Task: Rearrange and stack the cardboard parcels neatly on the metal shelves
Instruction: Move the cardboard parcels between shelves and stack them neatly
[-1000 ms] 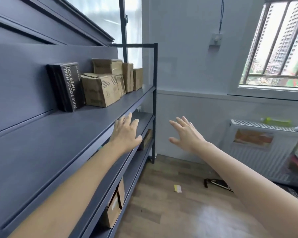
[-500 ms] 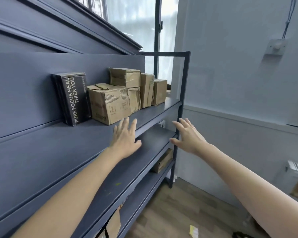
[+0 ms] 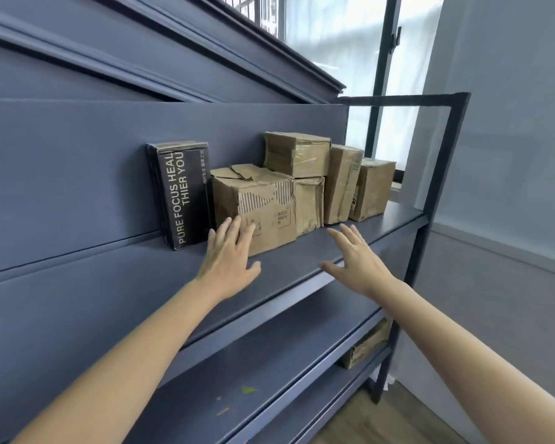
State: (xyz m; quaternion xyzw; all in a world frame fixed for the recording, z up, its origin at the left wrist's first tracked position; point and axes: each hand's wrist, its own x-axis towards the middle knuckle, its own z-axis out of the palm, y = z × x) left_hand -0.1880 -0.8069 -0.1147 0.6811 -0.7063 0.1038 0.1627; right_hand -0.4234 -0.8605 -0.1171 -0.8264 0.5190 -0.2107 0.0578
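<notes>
Two bare arms reach up from the bottom of the frame toward a dark blue-grey metal shelf unit (image 3: 302, 261) that runs diagonally from lower left to upper right. The left hand (image 3: 229, 254), fingers straight and slightly spread, holds nothing; its fingertips overlap the lower front of a torn cardboard parcel (image 3: 257, 206) at centre frame, though whether they touch it cannot be told. The right hand (image 3: 354, 261), also flat with fingers extended and empty, hovers over the shelf's front edge just right of centre.

On that shelf, left of the torn parcel, a black box (image 3: 181, 193) printed "PURE FOCUS HEAL THIER YOU" stands upright against the back panel. Right of the torn parcel sits a small crumpled parcel (image 3: 310, 203) with a taped parcel (image 3: 297, 153) stacked on top of it. Beside these stands a tall narrow parcel (image 3: 343, 184), then a squat parcel (image 3: 374, 189) nearest the shelf's end post.

A lower shelf (image 3: 253, 363) carries small specks, one of them green. Beneath it, at lower right, another cardboard parcel (image 3: 367, 346) sits on the level below.

Behind the unit, a window (image 3: 334, 43) with a dark frame fills the upper centre. A pale grey wall (image 3: 510, 155) occupies the right side, and wood flooring (image 3: 407, 411) shows at the bottom right.
</notes>
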